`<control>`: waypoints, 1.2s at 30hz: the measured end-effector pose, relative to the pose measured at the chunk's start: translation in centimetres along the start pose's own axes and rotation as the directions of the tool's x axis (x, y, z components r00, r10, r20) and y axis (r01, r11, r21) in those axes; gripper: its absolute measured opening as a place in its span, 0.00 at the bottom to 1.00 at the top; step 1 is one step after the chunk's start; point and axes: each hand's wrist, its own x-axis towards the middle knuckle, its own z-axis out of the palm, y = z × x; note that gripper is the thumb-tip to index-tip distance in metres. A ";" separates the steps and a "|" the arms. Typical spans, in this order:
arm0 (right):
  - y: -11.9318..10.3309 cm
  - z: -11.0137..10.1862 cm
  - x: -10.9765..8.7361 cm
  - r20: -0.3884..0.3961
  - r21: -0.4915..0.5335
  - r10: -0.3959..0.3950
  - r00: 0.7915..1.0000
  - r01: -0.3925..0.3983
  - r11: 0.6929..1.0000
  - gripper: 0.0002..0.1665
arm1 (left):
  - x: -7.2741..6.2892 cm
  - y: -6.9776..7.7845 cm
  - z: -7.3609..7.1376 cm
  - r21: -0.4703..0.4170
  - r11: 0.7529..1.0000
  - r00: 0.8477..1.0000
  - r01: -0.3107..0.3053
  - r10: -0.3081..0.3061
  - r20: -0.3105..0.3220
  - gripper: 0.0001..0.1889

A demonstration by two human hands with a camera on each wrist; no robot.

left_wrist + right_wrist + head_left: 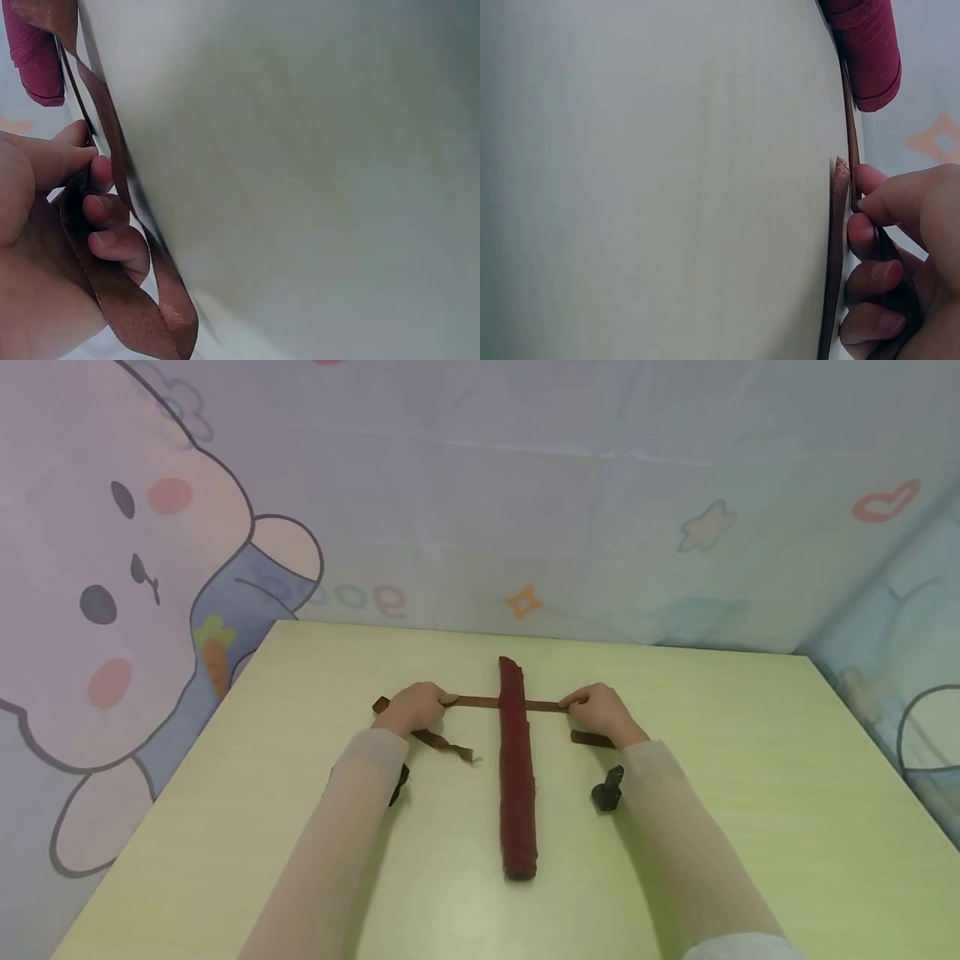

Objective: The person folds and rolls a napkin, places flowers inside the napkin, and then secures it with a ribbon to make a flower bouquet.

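Satiny ribbon (477, 702) (matt cloth roll (516, 768))

Roll (517, 777) is dk red, ribbon (477, 702) brn, tbl (442, 860) pale yel.

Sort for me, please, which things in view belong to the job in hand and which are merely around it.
Part of the job:
dark red roll
brown strap, running under the roll
left hand and right hand, pinching the strap

Merely around it:
pale table
printed backdrop
small black piece near the right hand
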 end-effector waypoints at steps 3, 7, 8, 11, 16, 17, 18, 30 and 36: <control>0.1 0.0 -0.2 0.009 0.011 0.007 1.000 -0.007 1.000 0.21 | -0.4 0.0 0.1 -0.014 1.000 1.000 -0.003 0.003 0.003 0.25; 0.3 0.1 -0.4 0.010 0.021 0.002 1.000 -0.002 1.000 0.21 | -0.8 -0.1 0.2 -0.037 0.999 1.000 -0.011 0.011 0.000 0.26; 0.3 0.2 -0.4 0.009 0.022 0.001 1.000 -0.001 1.000 0.21 | -0.9 -0.1 0.3 -0.042 0.999 1.000 -0.014 0.014 0.001 0.26; 0.3 0.2 -0.7 0.007 0.014 -0.010 1.000 0.010 1.000 0.21 | -1.1 -0.2 0.4 -0.047 0.999 1.000 -0.026 0.026 0.005 0.27; 0.2 0.1 -1.2 0.010 0.009 -0.015 1.000 0.014 1.000 0.21 | -1.3 -0.2 0.5 -0.046 0.999 1.000 -0.028 0.029 0.013 0.27; 0.2 0.1 -1.3 0.009 0.007 -0.015 1.000 0.015 1.000 0.21 | -1.3 -0.2 0.5 -0.046 0.999 1.000 -0.026 0.027 0.014 0.27; 0.2 0.1 -1.3 0.008 0.006 -0.015 1.000 0.015 1.000 0.21 | -1.4 -0.2 0.5 -0.049 0.999 1.000 -0.023 0.024 0.017 0.28; 0.1 0.3 -1.9 -0.013 -0.001 -0.013 1.000 0.013 1.000 0.20 | -1.7 -0.3 0.6 -0.063 0.998 0.999 -0.024 0.026 0.028 0.28; 0.1 0.4 -2.1 -0.009 0.000 -0.017 1.000 0.017 1.000 0.20 | -1.8 -0.4 0.7 -0.063 0.998 0.999 -0.016 0.018 0.032 0.27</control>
